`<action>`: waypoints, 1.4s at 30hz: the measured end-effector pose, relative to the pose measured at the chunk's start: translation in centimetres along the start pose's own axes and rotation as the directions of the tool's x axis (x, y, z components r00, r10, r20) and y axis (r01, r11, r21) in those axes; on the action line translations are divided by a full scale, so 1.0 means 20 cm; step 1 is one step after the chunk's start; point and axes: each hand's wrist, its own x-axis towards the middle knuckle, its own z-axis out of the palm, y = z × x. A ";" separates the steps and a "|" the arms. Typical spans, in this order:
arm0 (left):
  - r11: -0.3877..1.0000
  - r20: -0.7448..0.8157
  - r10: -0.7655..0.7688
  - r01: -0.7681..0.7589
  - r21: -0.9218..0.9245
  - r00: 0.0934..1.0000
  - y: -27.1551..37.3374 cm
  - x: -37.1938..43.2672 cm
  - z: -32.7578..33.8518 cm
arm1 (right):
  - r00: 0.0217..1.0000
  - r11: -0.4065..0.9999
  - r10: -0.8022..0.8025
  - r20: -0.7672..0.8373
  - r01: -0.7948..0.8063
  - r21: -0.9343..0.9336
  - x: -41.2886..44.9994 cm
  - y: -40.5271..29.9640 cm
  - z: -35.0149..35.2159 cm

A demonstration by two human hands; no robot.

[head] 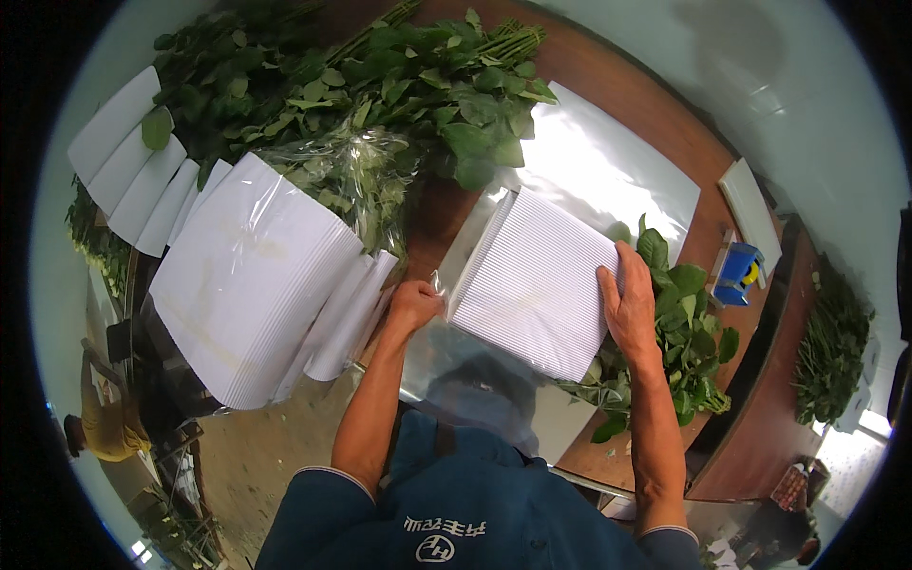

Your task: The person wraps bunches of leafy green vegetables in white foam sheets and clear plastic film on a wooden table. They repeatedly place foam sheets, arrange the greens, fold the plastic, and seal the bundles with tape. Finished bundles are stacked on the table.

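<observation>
A block wrapped in white corrugated cardboard [534, 285] lies on clear plastic film [456, 356] before me. At its right edge rests my right hand [630, 296], thumb on the ridges and fingers along the side. Beside its lower left corner, my left hand [415, 305] has its fingers pinched together on an edge of the film. Leafy green stems [684, 320] stick out at the right, by my right wrist. To the left lies a larger corrugated cardboard wrap [256, 285] in clear film, with leaves showing at its upper end.
Bundled leafy stems [427, 78] cover the table's far left. White sheets [128, 164] fan out at left. A blue tape dispenser [737, 274] stands right, near a white board [752, 214]. Shiny sheets [613, 157] lie behind the block. Another person [114, 427] is at far left.
</observation>
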 end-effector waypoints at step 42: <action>0.953 0.454 0.301 -0.257 -0.157 0.839 1.53 1.27 0.62 | 0.997 0.992 0.020 -0.068 -0.011 0.124 0.01 0.00 -0.03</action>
